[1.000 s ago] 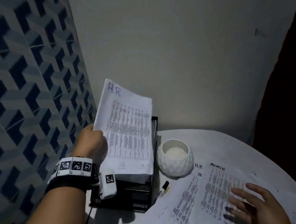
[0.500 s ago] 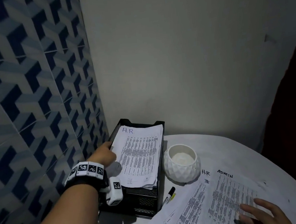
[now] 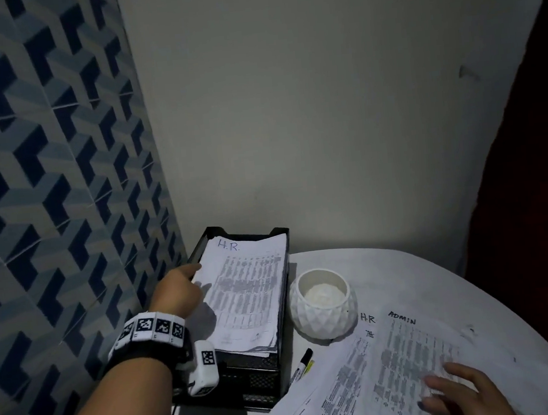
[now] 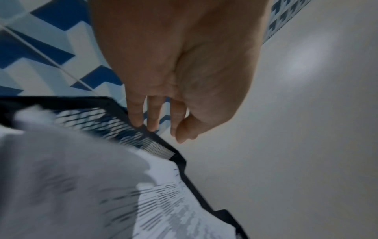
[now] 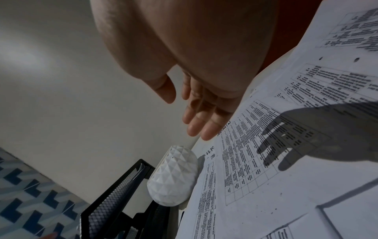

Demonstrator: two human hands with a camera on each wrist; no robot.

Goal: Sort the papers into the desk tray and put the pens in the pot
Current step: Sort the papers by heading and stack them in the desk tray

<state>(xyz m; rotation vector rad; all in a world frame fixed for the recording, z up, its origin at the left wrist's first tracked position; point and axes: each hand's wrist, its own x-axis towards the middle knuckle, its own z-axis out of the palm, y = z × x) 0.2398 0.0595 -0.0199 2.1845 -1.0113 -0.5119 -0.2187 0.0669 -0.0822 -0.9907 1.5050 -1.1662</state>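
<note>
A black mesh desk tray (image 3: 249,385) stands against the tiled wall, and a paper stack marked H.R. (image 3: 250,286) lies in its top tier. My left hand (image 3: 190,275) is at the stack's left edge; in the left wrist view its fingers (image 4: 155,119) hang loose over the tray rim (image 4: 61,101) and hold nothing. A white faceted pot (image 3: 323,303) stands right of the tray. A black marker (image 3: 303,365) lies in front of the pot, partly under loose sheets. My right hand (image 3: 450,387) hovers flat over the ADMIN sheet (image 3: 400,355), fingers (image 5: 196,124) straight.
More printed sheets (image 3: 337,392) overlap on the round white table (image 3: 423,276), one marked H.R. A yellow pen tip (image 3: 310,367) shows beside the marker. The blue tiled wall (image 3: 47,195) is close on the left, and a dark red curtain (image 3: 541,215) hangs on the right.
The H.R. stack, held up by my left hand a second ago, has come down into the tray's top tier. The left hand has let go. The right hand has stayed over the ADMIN sheet.
</note>
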